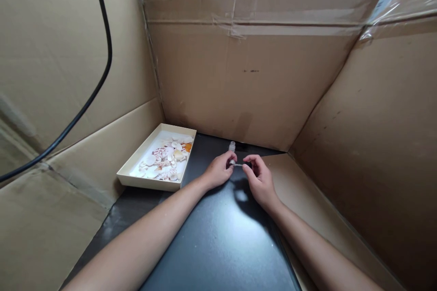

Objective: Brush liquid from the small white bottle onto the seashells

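Over the dark tabletop (218, 236) my left hand (218, 170) is closed, its fingertips pinching a small whitish piece (232, 163) whose kind is too small to make out. A thin pale strand (238, 165) runs from that piece across to my right hand (259, 182). The thumb and forefinger of my right hand are pinched at the strand's other end, the remaining fingers curled. Just beyond my left fingertips stands a small clear plastic bottle (232, 146), its lower part hidden by the hand.
To the left lies a shallow cream tray (146, 184) holding many seashells (167, 159), some white, some striped and one orange. Cardboard walls (256, 91) enclose the table at the back and sides. A black cable (108, 41) hangs at the upper left.
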`<state>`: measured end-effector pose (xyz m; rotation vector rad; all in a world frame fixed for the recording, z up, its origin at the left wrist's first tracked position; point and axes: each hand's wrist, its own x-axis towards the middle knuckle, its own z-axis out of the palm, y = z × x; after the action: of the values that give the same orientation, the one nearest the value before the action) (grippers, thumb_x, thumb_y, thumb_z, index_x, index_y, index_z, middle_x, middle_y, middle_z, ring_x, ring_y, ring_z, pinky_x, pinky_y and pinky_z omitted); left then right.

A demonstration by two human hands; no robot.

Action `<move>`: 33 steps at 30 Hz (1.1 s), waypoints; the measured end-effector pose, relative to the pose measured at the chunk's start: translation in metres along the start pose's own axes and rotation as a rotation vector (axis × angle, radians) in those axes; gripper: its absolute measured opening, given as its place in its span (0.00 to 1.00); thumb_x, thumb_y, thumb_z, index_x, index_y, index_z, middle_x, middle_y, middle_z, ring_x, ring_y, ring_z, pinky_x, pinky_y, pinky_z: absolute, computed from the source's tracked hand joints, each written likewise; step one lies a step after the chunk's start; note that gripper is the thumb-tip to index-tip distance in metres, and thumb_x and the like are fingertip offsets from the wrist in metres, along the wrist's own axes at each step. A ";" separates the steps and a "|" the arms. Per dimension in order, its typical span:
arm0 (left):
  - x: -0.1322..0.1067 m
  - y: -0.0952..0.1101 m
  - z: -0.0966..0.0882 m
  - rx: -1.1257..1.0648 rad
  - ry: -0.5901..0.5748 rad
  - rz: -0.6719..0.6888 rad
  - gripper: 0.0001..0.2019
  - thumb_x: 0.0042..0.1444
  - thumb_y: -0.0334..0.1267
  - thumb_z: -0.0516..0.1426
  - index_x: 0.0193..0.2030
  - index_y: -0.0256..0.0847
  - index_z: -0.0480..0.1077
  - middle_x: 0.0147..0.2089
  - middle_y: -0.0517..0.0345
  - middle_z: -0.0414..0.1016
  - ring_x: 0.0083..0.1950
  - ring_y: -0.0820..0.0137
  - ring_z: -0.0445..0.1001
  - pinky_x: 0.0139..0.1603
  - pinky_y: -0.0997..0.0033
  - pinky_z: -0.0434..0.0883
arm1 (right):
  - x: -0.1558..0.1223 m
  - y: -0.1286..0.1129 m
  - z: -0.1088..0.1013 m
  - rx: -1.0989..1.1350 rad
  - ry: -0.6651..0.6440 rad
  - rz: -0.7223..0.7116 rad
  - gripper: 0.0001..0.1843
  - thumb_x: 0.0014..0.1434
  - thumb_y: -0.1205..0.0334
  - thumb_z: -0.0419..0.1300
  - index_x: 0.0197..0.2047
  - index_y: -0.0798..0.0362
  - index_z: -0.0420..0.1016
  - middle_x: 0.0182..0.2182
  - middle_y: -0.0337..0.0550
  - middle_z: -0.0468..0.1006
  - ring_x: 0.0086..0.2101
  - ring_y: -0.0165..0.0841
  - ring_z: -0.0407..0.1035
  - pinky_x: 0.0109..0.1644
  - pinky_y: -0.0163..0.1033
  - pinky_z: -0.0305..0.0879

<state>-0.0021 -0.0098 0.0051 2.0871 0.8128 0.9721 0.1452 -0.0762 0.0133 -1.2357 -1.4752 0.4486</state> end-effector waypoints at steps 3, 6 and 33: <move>0.000 -0.002 0.001 -0.008 0.003 -0.014 0.06 0.52 0.29 0.52 0.38 0.40 0.63 0.29 0.64 0.64 0.31 0.74 0.62 0.32 0.76 0.59 | 0.000 -0.001 0.001 -0.048 0.004 -0.008 0.08 0.57 0.59 0.57 0.40 0.52 0.68 0.28 0.36 0.66 0.26 0.29 0.58 0.31 0.35 0.56; 0.000 -0.002 0.002 0.001 0.015 -0.036 0.06 0.52 0.30 0.54 0.37 0.40 0.63 0.29 0.64 0.63 0.30 0.75 0.61 0.31 0.76 0.58 | 0.000 0.000 0.001 -0.062 0.052 0.003 0.07 0.57 0.60 0.56 0.39 0.52 0.68 0.29 0.37 0.67 0.26 0.29 0.58 0.31 0.35 0.56; 0.000 -0.003 0.002 0.020 0.001 -0.026 0.06 0.52 0.30 0.53 0.38 0.40 0.63 0.28 0.65 0.62 0.28 0.75 0.60 0.30 0.77 0.57 | 0.001 -0.001 -0.001 -0.080 0.042 -0.009 0.06 0.57 0.60 0.55 0.37 0.52 0.69 0.26 0.36 0.66 0.26 0.30 0.58 0.31 0.35 0.55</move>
<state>-0.0013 -0.0084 0.0019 2.0883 0.8511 0.9549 0.1458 -0.0767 0.0151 -1.2936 -1.4740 0.3582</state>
